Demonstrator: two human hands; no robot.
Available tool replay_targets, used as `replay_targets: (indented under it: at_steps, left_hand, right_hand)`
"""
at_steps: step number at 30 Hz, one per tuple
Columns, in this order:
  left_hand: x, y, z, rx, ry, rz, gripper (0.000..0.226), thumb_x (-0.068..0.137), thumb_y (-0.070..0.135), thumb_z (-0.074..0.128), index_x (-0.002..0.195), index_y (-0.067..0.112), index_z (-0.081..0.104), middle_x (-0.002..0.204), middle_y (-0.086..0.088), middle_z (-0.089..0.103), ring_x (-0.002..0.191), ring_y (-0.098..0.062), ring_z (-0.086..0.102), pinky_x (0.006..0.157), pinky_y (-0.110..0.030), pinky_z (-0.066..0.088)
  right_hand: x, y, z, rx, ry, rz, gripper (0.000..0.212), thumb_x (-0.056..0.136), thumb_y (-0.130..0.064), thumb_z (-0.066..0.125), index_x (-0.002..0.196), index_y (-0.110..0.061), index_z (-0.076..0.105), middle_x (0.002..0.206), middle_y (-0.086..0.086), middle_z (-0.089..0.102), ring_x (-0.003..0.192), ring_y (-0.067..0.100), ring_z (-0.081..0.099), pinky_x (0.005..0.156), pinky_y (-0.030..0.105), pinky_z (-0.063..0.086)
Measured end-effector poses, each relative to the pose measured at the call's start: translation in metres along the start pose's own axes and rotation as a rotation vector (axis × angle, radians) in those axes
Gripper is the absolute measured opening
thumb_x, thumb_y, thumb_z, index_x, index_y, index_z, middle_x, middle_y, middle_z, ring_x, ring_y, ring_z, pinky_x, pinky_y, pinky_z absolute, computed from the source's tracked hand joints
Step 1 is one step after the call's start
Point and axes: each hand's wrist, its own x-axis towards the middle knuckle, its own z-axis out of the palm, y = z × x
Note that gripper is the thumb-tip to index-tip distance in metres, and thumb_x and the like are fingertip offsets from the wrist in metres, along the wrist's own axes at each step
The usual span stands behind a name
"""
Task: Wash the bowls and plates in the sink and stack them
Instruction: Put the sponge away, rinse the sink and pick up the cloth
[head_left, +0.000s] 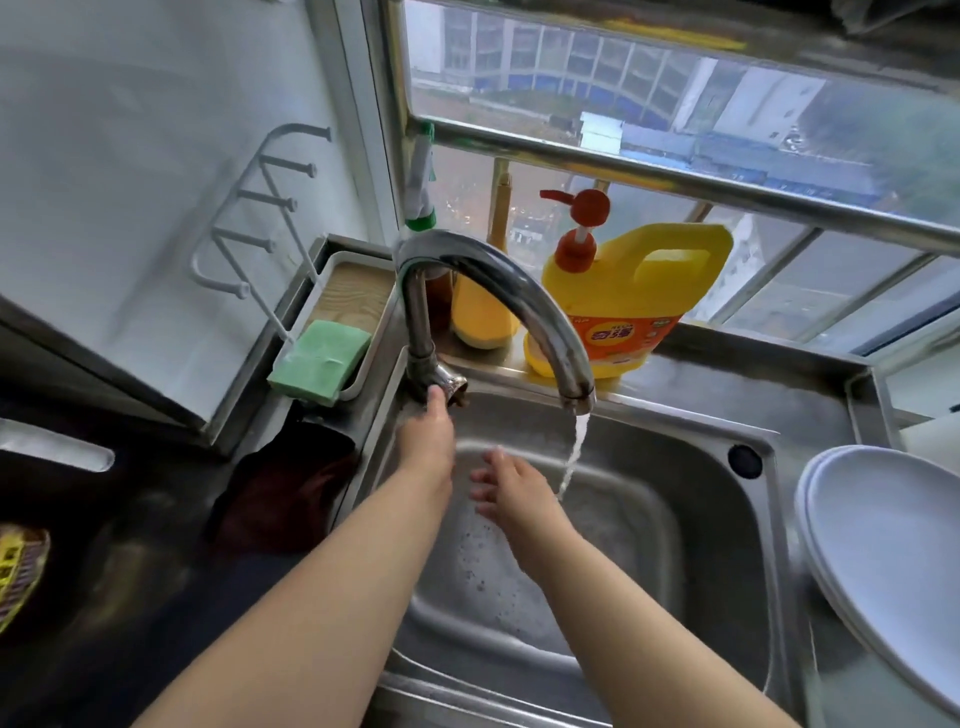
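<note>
White plates (893, 561) stacked beside steel sink (675, 447); tap (498, 296) running.

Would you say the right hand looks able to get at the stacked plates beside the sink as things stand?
Probably yes: the right hand is open and holds nothing, and the plates lie on its own side with only the sink rim between.

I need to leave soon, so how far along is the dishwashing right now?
Nearly done, it seems: white plates sit stacked right of the sink, whose basin shows no dishes. In hand: left hand at the faucet base, water running, right hand open beside the stream. Left: probably turning the water off.
</note>
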Motion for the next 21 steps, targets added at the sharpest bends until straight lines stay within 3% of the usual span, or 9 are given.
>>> replay_targets:
  at_steps: [2,4,7,9,12,15,18,21]
  left_hand:
    - [0.005,-0.008,-0.015,0.152,0.118,0.054,0.038,0.098,0.035,0.042,0.091,0.004,0.063,0.101,-0.020,0.064,0.092,-0.036,0.060,0.082,-0.037,0.048]
    - [0.007,-0.016,-0.032,0.246,0.092,0.081,0.035,0.090,0.032,0.046,0.096,0.002,0.061,0.108,-0.027,0.063,0.102,-0.042,0.059,0.089,-0.043,0.048]
    - [0.010,-0.027,-0.048,0.276,-0.062,0.163,0.026,0.091,0.026,0.049,0.073,0.009,0.054,0.071,-0.020,0.060,0.069,-0.034,0.057,0.068,-0.040,0.045]
    - [0.008,-0.031,-0.052,0.323,-0.141,0.194,0.027,0.097,0.015,0.048,0.071,0.011,0.054,0.063,-0.007,0.056,0.058,-0.024,0.051,0.063,-0.032,0.039]
    - [0.005,-0.032,-0.056,0.336,-0.202,0.215,0.023,0.097,0.013,0.049,0.075,0.012,0.057,0.066,-0.006,0.059,0.058,-0.018,0.051,0.061,-0.029,0.040]
    - [0.002,-0.031,-0.063,0.311,-0.209,0.223,0.021,0.096,0.011,0.050,0.076,0.010,0.057,0.068,-0.008,0.059,0.059,-0.018,0.052,0.063,-0.029,0.042]
    - [-0.001,-0.031,-0.069,0.288,-0.197,0.222,0.020,0.097,0.010,0.049,0.078,0.010,0.057,0.068,-0.008,0.060,0.060,-0.018,0.054,0.065,-0.029,0.044]
    - [-0.001,-0.032,-0.072,0.308,-0.189,0.214,0.019,0.097,0.011,0.049,0.079,0.011,0.057,0.070,-0.007,0.061,0.058,-0.017,0.053,0.064,-0.028,0.043]
  right_hand:
    - [0.016,-0.010,0.016,0.050,0.005,0.021,0.035,0.102,-0.038,0.035,0.112,-0.008,0.052,0.089,0.005,0.057,0.072,0.014,0.055,0.069,0.026,0.048]
    - [0.034,-0.020,0.033,0.007,0.022,0.021,0.051,0.099,-0.051,0.032,0.117,-0.008,0.053,0.089,0.008,0.061,0.071,0.016,0.058,0.071,0.029,0.050]
    - [0.048,-0.034,0.054,-0.079,0.090,0.001,0.070,0.091,-0.066,0.032,0.113,-0.005,0.057,0.098,0.012,0.066,0.088,0.027,0.062,0.086,0.039,0.050]
    - [0.053,-0.040,0.058,-0.143,0.147,-0.003,0.079,0.085,-0.073,0.034,0.115,-0.004,0.058,0.112,0.014,0.063,0.104,0.032,0.059,0.095,0.043,0.046]
    - [0.059,-0.043,0.052,-0.260,0.202,-0.071,0.066,0.086,-0.069,0.041,0.095,-0.008,0.064,0.105,0.012,0.064,0.102,0.030,0.058,0.093,0.040,0.045]
    - [0.060,-0.041,0.049,-0.189,0.198,-0.124,0.052,0.087,-0.065,0.048,0.070,-0.016,0.057,0.082,0.005,0.061,0.086,0.024,0.057,0.083,0.036,0.045]
    - [0.060,-0.038,0.052,-0.150,0.231,-0.149,0.051,0.087,-0.061,0.052,0.062,-0.017,0.054,0.067,0.000,0.055,0.074,0.019,0.053,0.072,0.031,0.041]
    - [0.058,-0.037,0.053,-0.165,0.260,-0.164,0.051,0.087,-0.062,0.050,0.069,-0.015,0.060,0.069,0.000,0.057,0.073,0.018,0.054,0.072,0.031,0.041]
